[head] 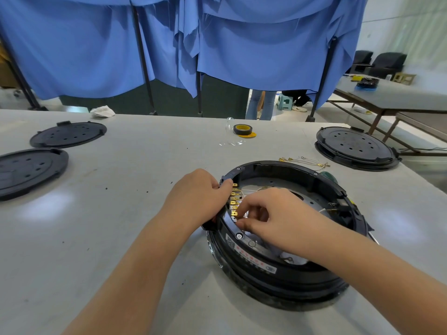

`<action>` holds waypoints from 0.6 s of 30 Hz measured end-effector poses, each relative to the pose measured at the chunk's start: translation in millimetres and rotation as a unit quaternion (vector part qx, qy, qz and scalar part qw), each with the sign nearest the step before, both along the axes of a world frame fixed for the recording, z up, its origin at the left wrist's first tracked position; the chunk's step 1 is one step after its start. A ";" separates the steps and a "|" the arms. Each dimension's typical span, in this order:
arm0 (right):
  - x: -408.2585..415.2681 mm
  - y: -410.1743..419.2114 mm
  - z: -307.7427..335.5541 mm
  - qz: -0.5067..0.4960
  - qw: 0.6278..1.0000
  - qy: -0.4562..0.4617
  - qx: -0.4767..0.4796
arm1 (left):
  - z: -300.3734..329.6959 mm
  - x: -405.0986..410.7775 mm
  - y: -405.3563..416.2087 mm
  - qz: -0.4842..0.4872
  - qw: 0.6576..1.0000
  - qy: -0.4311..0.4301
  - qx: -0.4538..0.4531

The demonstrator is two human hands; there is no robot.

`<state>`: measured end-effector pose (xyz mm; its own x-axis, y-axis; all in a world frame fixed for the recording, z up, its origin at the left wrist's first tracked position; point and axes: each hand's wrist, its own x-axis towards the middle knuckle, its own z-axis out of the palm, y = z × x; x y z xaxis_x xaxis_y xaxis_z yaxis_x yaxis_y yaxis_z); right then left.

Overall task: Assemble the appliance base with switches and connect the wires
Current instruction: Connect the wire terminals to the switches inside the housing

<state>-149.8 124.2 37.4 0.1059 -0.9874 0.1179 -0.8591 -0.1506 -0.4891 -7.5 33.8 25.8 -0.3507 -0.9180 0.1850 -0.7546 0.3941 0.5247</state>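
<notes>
Nearest the camera, two bare forearms reach forward over a grey table (101, 213) toward a round black appliance base (285, 279) that sits right of centre with its open side up. Its right hand (268, 216) hangs inside the ring, fingers curled, thumb and forefinger pinched together just beside a row of brass terminals (234, 200); whether anything lies between the fingertips cannot be told. At the ring's left rim the left hand (196, 197) is closed around a black switch block (223, 183), thumb on top, fingers wrapped under the outer wall. The terminals stand in a column on the inner face of that block. Thin white wires (251, 189) run across the metal floor of the base behind the terminals.

Just beyond the base lies a loose bundle of pale wire leads (304, 162) with brass ends. Farther out, a black cover disc (355, 146) rests at the right edge, and two more discs (69, 134) lie at the left. Near the far edge sits a roll of dark tape (242, 129) beside a scrap of clear film (231, 141). A crumpled white cloth (102, 111) lies at the back left. Behind the table hangs a blue curtain (254, 52) on dark poles.
</notes>
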 end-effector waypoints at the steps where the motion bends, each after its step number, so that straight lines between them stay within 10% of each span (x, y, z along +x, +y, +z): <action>1: -0.3 -0.2 -0.8 0.000 1.000 -0.002 -0.001 | 0.0 0.0 -0.2 -0.001 1.000 0.000 0.000; 18: -1.1 2.9 -3.2 -0.027 0.999 0.001 -0.023 | 0.5 -0.7 1.2 0.004 1.000 0.000 -0.007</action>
